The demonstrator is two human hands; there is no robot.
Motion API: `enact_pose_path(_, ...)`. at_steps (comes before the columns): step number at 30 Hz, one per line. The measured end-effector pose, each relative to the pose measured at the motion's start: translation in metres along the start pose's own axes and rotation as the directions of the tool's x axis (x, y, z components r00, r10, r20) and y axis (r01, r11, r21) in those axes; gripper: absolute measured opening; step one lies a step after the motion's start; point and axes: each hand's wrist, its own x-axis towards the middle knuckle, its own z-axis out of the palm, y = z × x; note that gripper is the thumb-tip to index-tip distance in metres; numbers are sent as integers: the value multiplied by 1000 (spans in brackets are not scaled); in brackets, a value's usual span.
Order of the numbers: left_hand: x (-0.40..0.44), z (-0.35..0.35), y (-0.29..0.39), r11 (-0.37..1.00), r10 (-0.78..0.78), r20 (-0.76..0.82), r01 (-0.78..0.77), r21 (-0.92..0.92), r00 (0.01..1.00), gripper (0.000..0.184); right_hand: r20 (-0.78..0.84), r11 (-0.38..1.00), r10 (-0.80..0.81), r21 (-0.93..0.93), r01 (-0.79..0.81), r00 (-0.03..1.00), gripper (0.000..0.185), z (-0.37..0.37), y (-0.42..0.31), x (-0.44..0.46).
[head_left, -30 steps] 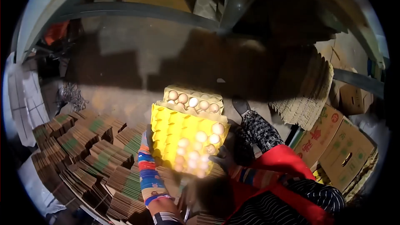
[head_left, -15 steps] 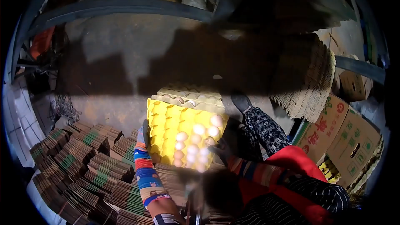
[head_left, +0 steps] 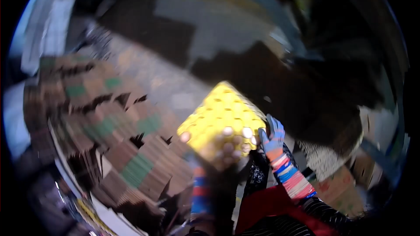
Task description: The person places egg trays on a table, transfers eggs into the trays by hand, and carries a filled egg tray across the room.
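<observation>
A yellow egg tray (head_left: 225, 109) is tilted in front of me, with several eggs (head_left: 228, 147) in its lower right part and one egg (head_left: 185, 137) at its left corner. My right hand (head_left: 273, 136), in a blue and grey glove, is at the tray's right corner with its fingers around the edge. My left hand (head_left: 192, 159) is blurred and in shadow under the tray's lower left edge; its fingers are hidden. Striped sleeves cover both forearms.
Stacks of folded cardboard (head_left: 131, 148) with green bands fill the left side. A pile of pulp trays (head_left: 326, 157) and a printed carton (head_left: 339, 190) are at the right. A metal beam (head_left: 275, 13) crosses the upper right. Shadows lie on the floor (head_left: 162, 76).
The view has swung round and blurred. The tray appears turned, one corner pointing up. My right hand has moved up along its right side, and the pulp tray of eggs behind it no longer shows clearly.
</observation>
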Motion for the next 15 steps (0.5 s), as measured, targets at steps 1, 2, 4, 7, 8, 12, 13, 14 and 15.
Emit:
enact_pose_path(1,-19,2,-20,972,-163,72,173,-159,984,37,131,995,43,83,-54,990,47,14,2,12)
enact_pose_path(2,-32,7,-29,930,-234,115,257,-262,965,34,272,982,58,157,-104,961,48,33,8,29)
enact_pose_path(4,-51,18,-40,869,-289,139,321,-378,947,28,473,970,177,66,-235,863,40,37,6,47)
enact_pose_path(7,-59,30,-25,859,-356,24,337,-386,934,24,422,984,154,21,-179,893,34,51,40,51)
enact_pose_path(8,-63,34,-12,854,-400,-20,364,-371,916,26,383,978,184,22,-208,905,32,53,50,49)
enact_pose_path(12,-74,28,31,894,-330,-107,274,-354,938,44,439,867,149,372,-330,886,31,27,4,63)
enact_pose_path(13,-81,24,34,921,-331,-125,292,-258,935,50,462,846,129,411,-341,877,29,11,-20,71)
enact_pose_path(14,-88,10,75,889,-327,-17,302,-344,945,57,477,821,111,450,-351,872,27,-4,-44,77)
enact_pose_path(15,-97,9,67,848,-327,11,299,-437,945,60,495,846,65,433,-311,867,26,-18,-58,86)
